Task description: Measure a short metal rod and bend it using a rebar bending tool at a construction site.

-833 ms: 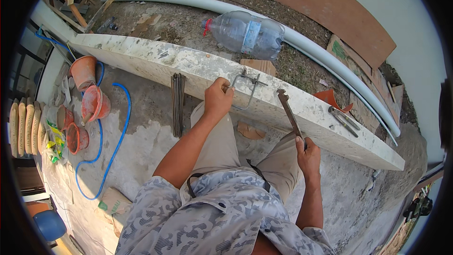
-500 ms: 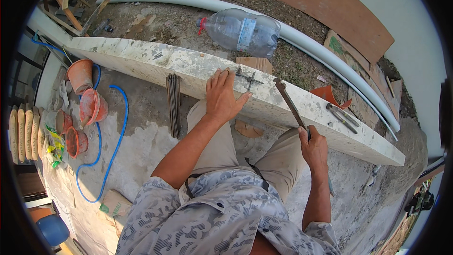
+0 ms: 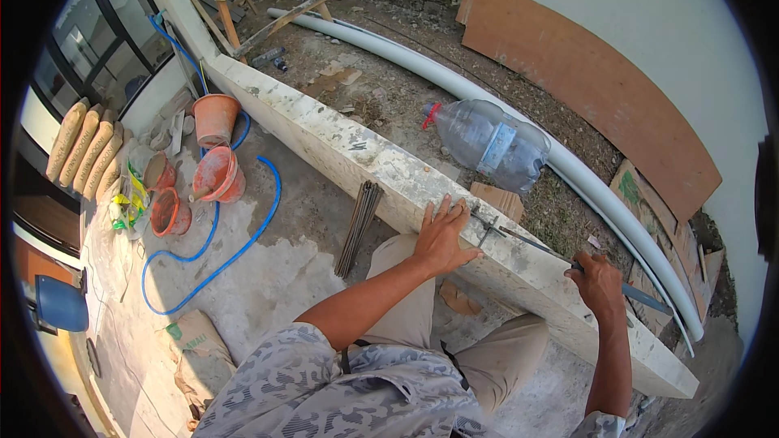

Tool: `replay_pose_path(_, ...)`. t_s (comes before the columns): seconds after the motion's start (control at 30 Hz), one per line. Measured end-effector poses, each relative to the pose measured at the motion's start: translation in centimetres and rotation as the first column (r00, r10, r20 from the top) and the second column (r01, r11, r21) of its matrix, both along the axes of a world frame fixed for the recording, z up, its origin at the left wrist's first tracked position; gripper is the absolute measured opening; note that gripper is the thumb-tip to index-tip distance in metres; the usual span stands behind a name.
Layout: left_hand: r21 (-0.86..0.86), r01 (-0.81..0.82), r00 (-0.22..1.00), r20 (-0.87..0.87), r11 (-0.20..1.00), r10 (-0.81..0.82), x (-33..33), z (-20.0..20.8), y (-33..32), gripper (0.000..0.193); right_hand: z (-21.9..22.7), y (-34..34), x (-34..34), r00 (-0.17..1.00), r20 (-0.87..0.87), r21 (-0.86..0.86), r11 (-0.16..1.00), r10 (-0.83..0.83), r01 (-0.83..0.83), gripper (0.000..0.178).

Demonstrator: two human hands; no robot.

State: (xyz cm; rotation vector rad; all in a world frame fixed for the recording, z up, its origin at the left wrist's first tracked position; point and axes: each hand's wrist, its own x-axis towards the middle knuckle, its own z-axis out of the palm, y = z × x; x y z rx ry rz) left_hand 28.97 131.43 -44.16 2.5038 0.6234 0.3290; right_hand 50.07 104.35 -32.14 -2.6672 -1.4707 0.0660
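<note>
My left hand lies flat with fingers spread on the top of a long low concrete curb, pressing beside a bent piece of thin steel rod. My right hand is closed around a long metal bar tool that lies along the curb top and reaches toward the bent rod. The tool's far end sticks out past my right hand to the right. I am sitting close against the curb with my knees under it.
A bundle of straight steel rods leans against the curb. Orange buckets and a blue hose sit on the concrete floor to the left. Beyond the curb lie a large clear water bottle, a long grey pipe and plywood sheets.
My right hand swung the bar tool from raised upright down flat along the curb top. My left hand stayed on the bent rod, now spread flat. The view shifted left.
</note>
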Motion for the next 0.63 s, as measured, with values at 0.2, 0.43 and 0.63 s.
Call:
replay_pose_path(0.2,-0.052,0.067,0.995,-0.071,0.996,-0.070,-1.4,1.9,0.2,0.107,-1.5,1.0,3.4,0.975,0.144,-0.098,0.983,0.171,-0.158,0.019)
replay_pose_path(0.43,-0.039,0.114,0.983,-0.138,0.993,-0.118,-1.6,2.0,1.3,0.108,-2.4,3.4,6.5,0.940,0.231,-0.097,0.967,0.252,-0.235,0.014)
replay_pose_path(0.63,-0.017,0.206,0.960,-0.188,0.978,-0.206,-1.1,1.2,2.8,0.102,-4.2,5.2,8.7,0.929,0.214,-0.075,0.953,0.301,-0.292,0.014)
